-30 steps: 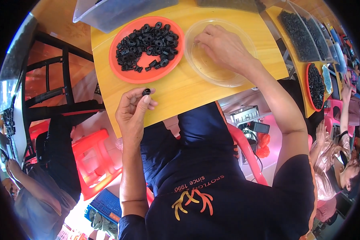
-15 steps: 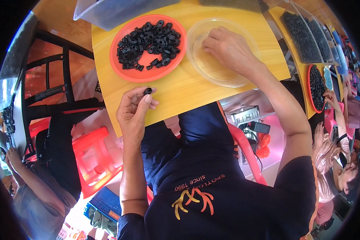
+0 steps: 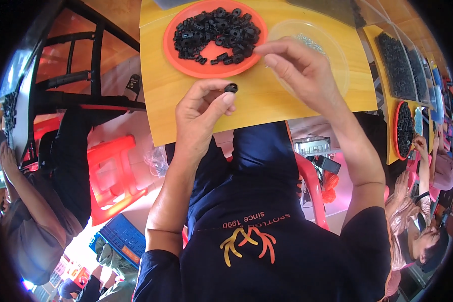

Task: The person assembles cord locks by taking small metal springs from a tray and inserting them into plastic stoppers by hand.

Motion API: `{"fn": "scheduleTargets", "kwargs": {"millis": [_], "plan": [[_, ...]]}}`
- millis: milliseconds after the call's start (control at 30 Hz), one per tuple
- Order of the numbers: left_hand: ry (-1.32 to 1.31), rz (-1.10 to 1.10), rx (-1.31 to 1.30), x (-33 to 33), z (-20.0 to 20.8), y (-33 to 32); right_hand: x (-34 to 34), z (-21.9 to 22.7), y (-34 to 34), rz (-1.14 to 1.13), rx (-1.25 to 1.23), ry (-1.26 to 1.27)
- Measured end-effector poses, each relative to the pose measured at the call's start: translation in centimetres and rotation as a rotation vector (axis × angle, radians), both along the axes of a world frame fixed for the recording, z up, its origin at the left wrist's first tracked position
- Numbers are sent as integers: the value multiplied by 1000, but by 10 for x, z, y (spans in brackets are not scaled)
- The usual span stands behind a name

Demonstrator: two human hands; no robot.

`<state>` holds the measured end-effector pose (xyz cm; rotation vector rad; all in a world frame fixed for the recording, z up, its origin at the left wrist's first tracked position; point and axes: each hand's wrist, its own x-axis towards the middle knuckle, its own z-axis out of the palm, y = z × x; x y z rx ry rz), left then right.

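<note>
Jet black, that's the small part [image 3: 231, 88] we spot between the left fingers [image 3: 220, 106]! Just beyond them we get a bright orange-red plate [image 3: 213, 51], its heaped pieces [image 3: 219, 26] black all over. Under the right fingers [image 3: 291, 49], a clear, colourless dish [image 3: 344, 78], with silvery-grey bits [image 3: 312, 43] just past those fingers. Beneath both, we've got the counter [image 3: 267, 103], yellow with faint wood grain. Bodyward of the fingers, a navy shirt [image 3: 292, 261], its print [image 3: 261, 245] yellow and orange! Down left of the left fingers, we catch a red stool [image 3: 111, 146], then a blue crate [image 3: 122, 234].

The navy shirt [image 3: 297, 261] (short-sleeved) bears a yellow-orange print [image 3: 245, 236].
</note>
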<state>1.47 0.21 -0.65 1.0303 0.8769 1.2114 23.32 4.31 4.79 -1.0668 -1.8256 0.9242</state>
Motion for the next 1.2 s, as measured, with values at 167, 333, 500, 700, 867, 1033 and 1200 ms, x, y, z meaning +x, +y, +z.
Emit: {"fn": "scheduleTargets", "kwargs": {"millis": [167, 333, 500, 700, 867, 1033, 1200], "plan": [[-57, -6, -28, 8, 6, -3, -31, -9, -14, 93, -93, 178], [-48, 14, -15, 3, 8, -6, -37, -17, -19, 92, -136, 213], [-22, 0, -6, -1, 6, -7, -43, -19, -23, 61, -49, 182], [-20, 11, -21, -6, 1, -11, -47, -16, -26, 37, 265, -133], [-71, 81, -20, -15, -2, -6, -63, -21, -32, -17, 624, -325], [9, 120, 12, -27, -7, -2, -54, -19, 1, 17, 602, -359], [49, 153, 39, -35, -16, 2, -55, -13, 52, 56, 554, -654]]}}
